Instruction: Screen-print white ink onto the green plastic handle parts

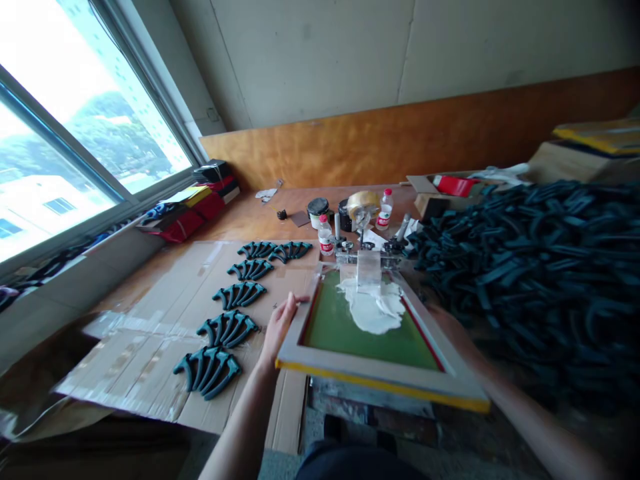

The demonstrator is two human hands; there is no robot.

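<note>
A screen printing frame (383, 390) with green mesh is in front of me, its near edge yellow and raised above the dark stand. White ink (375, 313) lies in a thick patch on the mesh, and a pale squeegee blade (369, 272) rests at its far end, by the metal clamp (367, 245). My left hand (281, 325) is on the frame's left side, fingers closed at the edge. Beyond the right side is my right hand (443, 320), dim and blurred beside the dark pile; its fingers are largely hidden.
Dark curved plastic pieces (210, 370) lie in fanned groups on flattened cardboard (150, 353) at left. A big pile of them (520, 267) fills the right. Bottles (385, 210), an ink tub (318, 212) and a tape roll (363, 202) stand behind the clamp.
</note>
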